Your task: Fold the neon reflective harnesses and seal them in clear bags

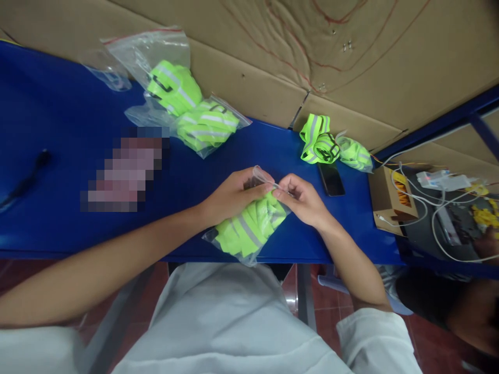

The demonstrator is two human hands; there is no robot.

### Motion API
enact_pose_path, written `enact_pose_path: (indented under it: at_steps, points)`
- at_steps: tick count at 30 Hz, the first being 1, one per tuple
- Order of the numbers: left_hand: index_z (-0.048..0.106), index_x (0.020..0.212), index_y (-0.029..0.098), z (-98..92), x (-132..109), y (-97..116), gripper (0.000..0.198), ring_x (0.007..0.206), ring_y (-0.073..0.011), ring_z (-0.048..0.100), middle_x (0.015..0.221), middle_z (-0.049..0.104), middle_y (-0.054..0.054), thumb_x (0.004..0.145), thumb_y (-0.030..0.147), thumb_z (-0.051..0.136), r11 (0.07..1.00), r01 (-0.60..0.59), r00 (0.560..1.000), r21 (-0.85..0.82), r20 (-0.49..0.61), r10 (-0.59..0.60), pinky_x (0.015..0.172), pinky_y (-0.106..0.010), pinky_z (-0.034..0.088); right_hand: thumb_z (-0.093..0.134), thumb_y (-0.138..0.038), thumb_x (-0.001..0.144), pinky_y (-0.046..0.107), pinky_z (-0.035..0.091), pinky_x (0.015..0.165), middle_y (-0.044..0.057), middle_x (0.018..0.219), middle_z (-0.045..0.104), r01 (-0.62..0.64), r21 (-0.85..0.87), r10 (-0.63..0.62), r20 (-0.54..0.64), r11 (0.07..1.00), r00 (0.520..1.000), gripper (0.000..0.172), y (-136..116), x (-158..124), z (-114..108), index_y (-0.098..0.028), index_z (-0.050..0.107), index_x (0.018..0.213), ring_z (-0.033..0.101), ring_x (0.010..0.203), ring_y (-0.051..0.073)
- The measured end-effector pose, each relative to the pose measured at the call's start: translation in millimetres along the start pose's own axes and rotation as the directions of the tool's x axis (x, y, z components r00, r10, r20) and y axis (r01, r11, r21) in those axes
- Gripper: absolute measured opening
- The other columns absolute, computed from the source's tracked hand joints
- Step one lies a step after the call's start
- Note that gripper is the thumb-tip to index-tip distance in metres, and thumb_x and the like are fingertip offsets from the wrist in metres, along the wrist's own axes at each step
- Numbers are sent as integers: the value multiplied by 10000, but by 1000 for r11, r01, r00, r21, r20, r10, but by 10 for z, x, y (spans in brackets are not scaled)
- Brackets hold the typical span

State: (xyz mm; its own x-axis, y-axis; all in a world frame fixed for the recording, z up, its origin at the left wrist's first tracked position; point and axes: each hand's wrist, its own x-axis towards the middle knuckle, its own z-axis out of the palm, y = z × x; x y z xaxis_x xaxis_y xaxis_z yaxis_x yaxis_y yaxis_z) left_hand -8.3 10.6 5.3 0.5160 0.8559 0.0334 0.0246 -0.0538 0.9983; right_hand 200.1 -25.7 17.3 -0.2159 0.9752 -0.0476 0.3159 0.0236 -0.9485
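Observation:
A clear plastic bag [249, 231] stuffed with folded neon-yellow reflective straps lies at the near edge of the blue table [58, 114]. My left hand [230, 196] pinches the bag's open top from the left. My right hand [302, 200] pinches the same top edge from the right, fingers pressed together. Both hands meet over the bag's mouth.
Two filled bags of straps [191, 111] lie at the back left beside an empty clear bag [111, 75]. Loose neon straps [331, 148] and a black phone [331, 179] sit at the right. A small cardboard box [390, 200] and white cables [436, 208] lie further right. Cardboard sheets line the back.

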Motion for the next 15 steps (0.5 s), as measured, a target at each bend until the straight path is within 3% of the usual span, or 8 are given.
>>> enact_pose_path:
  at_steps: [3, 6, 10, 15]
  points:
    - [721, 1184, 180, -23, -7, 28, 503, 854, -170, 653, 980, 748, -37, 845, 545, 789, 991, 109, 994, -81, 25, -107, 762, -255, 477, 758, -608, 881, 254, 396, 629, -22, 741, 589, 84, 5, -83, -77, 996, 994, 450, 19, -33, 50, -199, 574, 843, 503, 663, 106]
    - [754, 1148, 156, -42, -10, 31, 569, 867, -201, 674, 988, 763, -58, 794, 597, 819, 971, 216, 975, -103, 68, -210, 737, -267, 486, 707, -485, 966, 263, 402, 657, -23, 773, 597, 166, -34, -169, -160, 986, 972, 296, 33, -80, 90, -203, 627, 924, 517, 683, 105]
    - [795, 1025, 142, -46, -23, 34, 474, 877, -200, 678, 972, 774, -57, 807, 561, 819, 982, 137, 988, -131, 94, -126, 752, -262, 489, 733, -411, 958, 257, 414, 646, -37, 752, 585, 197, -25, -199, -165, 980, 966, 218, 21, -95, 90, -209, 653, 976, 530, 669, 102]
    - [779, 934, 156, -44, -37, 62, 332, 838, -169, 668, 921, 762, -42, 802, 454, 839, 968, 77, 997, -238, 23, -74, 766, -257, 503, 782, -385, 916, 251, 450, 657, -34, 745, 638, 221, -28, -223, -163, 975, 961, 219, -15, -71, 8, -207, 702, 1015, 577, 672, 105]
